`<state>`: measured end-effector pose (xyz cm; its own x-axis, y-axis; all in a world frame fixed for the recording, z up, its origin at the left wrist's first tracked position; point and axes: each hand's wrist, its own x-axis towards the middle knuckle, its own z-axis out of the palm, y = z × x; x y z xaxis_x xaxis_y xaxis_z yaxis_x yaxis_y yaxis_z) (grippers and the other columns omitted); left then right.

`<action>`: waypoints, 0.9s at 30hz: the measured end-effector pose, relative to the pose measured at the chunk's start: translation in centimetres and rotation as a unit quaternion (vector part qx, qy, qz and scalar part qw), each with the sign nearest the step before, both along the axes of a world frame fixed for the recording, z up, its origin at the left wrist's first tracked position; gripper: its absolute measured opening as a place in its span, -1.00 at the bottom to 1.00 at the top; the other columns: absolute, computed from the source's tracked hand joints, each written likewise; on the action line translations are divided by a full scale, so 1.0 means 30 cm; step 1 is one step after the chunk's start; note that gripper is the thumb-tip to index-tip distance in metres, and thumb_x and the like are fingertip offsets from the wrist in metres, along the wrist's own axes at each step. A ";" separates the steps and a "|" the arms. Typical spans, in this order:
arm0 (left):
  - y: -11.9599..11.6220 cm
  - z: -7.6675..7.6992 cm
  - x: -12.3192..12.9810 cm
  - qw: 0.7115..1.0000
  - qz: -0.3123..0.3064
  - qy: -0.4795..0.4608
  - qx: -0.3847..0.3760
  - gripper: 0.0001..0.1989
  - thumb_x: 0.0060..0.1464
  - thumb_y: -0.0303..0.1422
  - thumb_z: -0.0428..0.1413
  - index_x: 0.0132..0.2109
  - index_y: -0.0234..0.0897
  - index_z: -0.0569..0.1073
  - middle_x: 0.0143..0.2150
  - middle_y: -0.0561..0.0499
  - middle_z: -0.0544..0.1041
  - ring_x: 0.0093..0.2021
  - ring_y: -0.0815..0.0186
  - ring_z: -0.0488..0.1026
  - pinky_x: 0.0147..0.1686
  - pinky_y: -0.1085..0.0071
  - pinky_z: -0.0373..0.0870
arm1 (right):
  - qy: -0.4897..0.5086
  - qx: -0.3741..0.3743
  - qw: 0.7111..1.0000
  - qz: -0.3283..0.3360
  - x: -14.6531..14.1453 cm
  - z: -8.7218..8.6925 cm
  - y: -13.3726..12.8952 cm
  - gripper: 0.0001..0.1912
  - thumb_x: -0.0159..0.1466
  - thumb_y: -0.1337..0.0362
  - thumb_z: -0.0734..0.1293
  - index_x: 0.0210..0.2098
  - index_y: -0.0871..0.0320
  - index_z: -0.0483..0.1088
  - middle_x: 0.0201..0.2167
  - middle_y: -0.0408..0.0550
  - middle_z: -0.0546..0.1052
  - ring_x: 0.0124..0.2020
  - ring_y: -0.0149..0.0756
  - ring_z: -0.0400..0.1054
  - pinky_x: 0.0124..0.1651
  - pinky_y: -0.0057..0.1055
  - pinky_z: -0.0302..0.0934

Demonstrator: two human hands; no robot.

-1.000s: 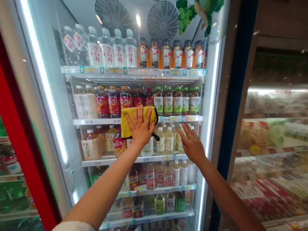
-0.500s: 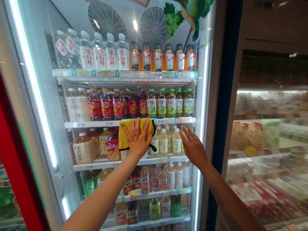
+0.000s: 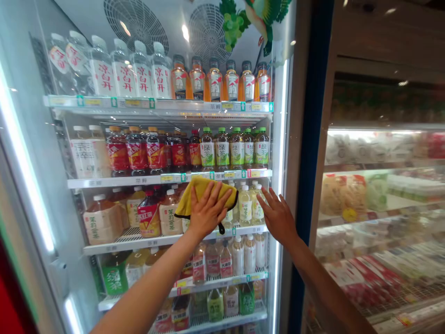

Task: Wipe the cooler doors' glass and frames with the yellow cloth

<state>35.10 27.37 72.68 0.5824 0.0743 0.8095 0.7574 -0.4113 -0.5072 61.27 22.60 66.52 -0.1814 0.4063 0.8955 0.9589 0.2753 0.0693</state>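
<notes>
My left hand holds a yellow cloth with black edging flat against the glass door, its fingers spread over the cloth. The cloth is tilted, and a small black loop hangs from its lower right. Nearer the door's right side, my right hand is open with its fingers apart and nothing in it. It seems to rest on the glass, though contact is hard to make out. Behind the glass, the cloth and both hands partly hide bottles of pale drink on the third shelf.
Rows of bottled water, orange drinks and green-capped tea stand on shelves inside the cooler. A bright light strip runs along its right side. Another lit display case with packaged goods stands at the right.
The cloth has slid right across the glass under my left hand and turned, its right side rising. My right hand stays near the door's right side. The view has shifted somewhat.
</notes>
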 end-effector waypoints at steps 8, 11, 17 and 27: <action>0.007 0.098 0.311 0.994 0.000 -0.105 -0.040 -0.34 0.32 -0.19 0.03 0.49 0.04 0.03 0.53 -0.14 0.03 0.54 -0.02 -0.13 0.38 -0.30 -0.62 | 0.093 0.051 0.994 0.036 0.047 0.019 -0.024 -0.37 0.38 0.52 0.14 0.41 0.09 0.18 0.47 0.10 0.14 0.51 -0.09 -0.09 0.42 0.09 0.09; 0.008 0.026 0.361 0.998 -0.033 -0.035 -0.033 -0.35 0.32 -0.21 0.03 0.48 0.02 0.05 0.51 -0.15 0.09 0.53 -0.01 -0.08 0.39 -0.29 -0.61 | 0.124 0.081 0.987 0.069 0.067 0.013 -0.039 -0.39 0.42 0.46 0.13 0.43 0.05 0.15 0.45 0.08 0.19 0.49 -0.11 -0.02 0.42 0.08 0.12; -0.020 -0.047 0.402 0.987 -0.116 -0.034 -0.109 -0.40 0.39 -0.26 -0.08 0.49 -0.08 0.02 0.50 -0.14 0.15 0.52 0.11 -0.02 0.46 -0.17 -0.46 | 0.184 0.109 0.966 0.146 0.044 0.050 -0.069 -0.43 0.46 0.40 0.09 0.43 -0.01 0.16 0.37 0.01 0.34 0.41 -0.20 0.18 0.42 -0.09 0.18; -0.086 0.031 0.220 0.941 -0.232 -0.136 -0.204 -0.46 0.43 -0.32 -0.21 0.48 -0.12 0.04 0.55 -0.16 -0.02 0.53 0.16 -0.05 0.42 0.04 0.12 | 0.179 0.050 0.979 0.084 -0.202 0.054 0.046 -0.35 0.43 0.35 0.16 0.49 0.03 0.00 0.49 0.09 0.08 0.53 0.03 -0.21 0.44 0.22 -0.01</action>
